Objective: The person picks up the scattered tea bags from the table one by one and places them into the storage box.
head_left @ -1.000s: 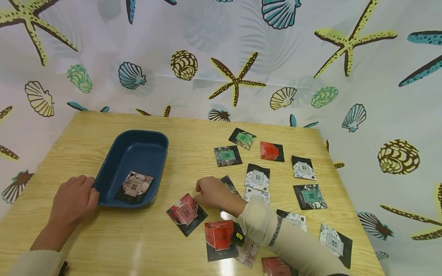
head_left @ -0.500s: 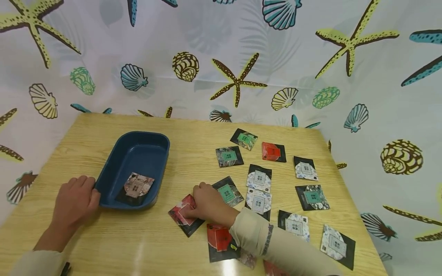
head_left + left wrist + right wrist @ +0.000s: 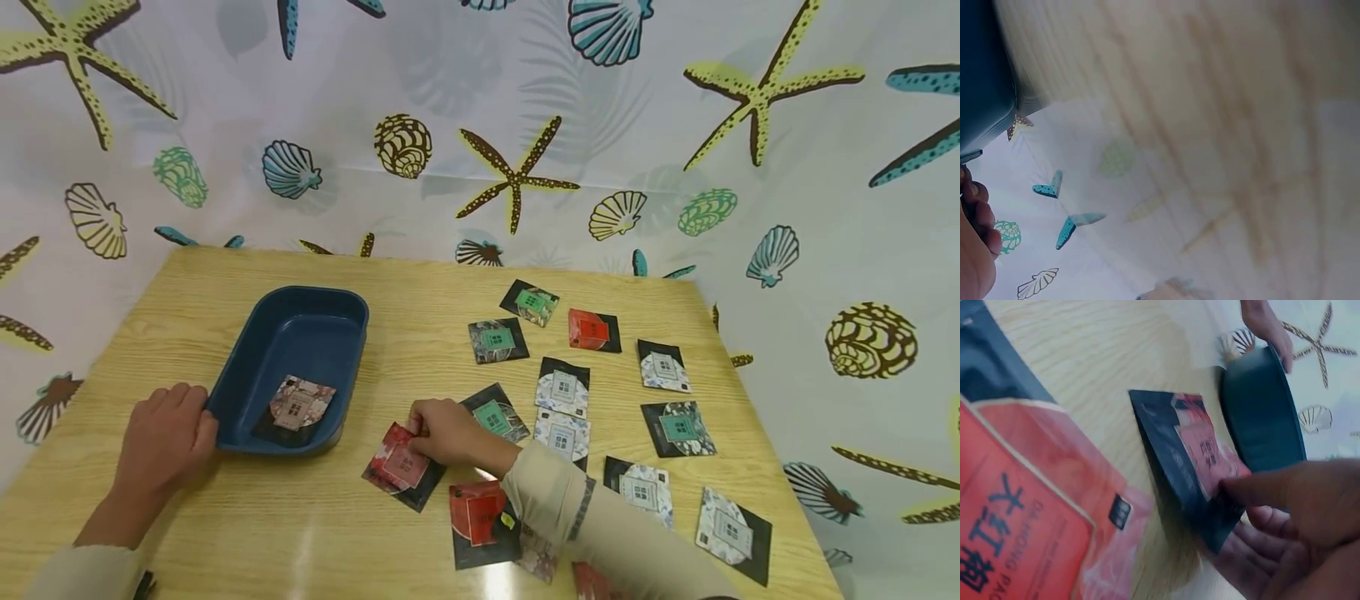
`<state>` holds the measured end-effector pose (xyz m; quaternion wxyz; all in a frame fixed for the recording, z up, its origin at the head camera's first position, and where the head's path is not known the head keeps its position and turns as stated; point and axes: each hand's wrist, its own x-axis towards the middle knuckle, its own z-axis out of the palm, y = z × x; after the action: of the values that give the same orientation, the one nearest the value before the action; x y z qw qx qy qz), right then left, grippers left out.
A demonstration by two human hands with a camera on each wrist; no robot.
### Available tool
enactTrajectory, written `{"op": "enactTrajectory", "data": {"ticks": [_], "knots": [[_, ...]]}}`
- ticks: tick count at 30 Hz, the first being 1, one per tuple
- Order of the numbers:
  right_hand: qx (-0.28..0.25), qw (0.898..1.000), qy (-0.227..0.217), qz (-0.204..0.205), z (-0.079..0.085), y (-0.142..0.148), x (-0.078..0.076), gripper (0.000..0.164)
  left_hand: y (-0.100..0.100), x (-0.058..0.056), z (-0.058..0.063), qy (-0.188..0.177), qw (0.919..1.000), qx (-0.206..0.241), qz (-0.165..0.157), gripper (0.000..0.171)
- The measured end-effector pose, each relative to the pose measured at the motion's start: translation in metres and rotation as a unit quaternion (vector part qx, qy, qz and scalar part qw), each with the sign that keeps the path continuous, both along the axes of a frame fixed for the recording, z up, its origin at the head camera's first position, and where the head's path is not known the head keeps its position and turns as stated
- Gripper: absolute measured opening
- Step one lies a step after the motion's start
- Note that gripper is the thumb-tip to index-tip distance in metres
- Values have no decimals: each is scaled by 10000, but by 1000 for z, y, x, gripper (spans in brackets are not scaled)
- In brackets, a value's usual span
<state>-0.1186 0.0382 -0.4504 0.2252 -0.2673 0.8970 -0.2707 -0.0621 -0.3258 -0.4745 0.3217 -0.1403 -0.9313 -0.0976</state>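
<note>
My right hand (image 3: 450,433) pinches a corner of a pink-and-black tea packet (image 3: 401,467) between thumb and fingers. In the right wrist view that packet (image 3: 1179,444) tilts, one edge raised toward the palm. My left hand (image 3: 168,437) grips the near left rim of a dark blue plastic bin (image 3: 311,342). Inside the bin lies one brownish floral-and-black tea packet (image 3: 296,404). Just below my right hand is a red tea packet (image 3: 476,512) marked Da Hong Pao, partly over a pale floral packet (image 3: 536,554).
Several more tea packets lie spread over the wooden table's right half, among them green ones (image 3: 491,421), white ones (image 3: 562,387) and a red one (image 3: 592,331). A seashell-print curtain (image 3: 420,75) hangs behind the table. My right forearm (image 3: 622,517) covers part of the near packets.
My right hand has come from beside the pink-and-black packet onto it and now pinches its corner; the packet has shifted and turned slightly. My left hand stays on the bin's rim.
</note>
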Motion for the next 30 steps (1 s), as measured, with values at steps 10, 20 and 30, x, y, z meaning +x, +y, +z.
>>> {"op": "enactTrajectory", "data": {"ticks": [10,20,30], "knots": [[-1079,9715,-2044,-519,4,20,-21,14,-8,2,-7,-446,9990,53,-25,24],[-1868,9405,-2467,-1403,47,12,-48,27,-7,2,-3,-534,9985,-67,55,24],[-2461,9188,-2375,-1971,61,-41,-54,28,-8,1,-3,-791,9966,-159,192,23]]}}
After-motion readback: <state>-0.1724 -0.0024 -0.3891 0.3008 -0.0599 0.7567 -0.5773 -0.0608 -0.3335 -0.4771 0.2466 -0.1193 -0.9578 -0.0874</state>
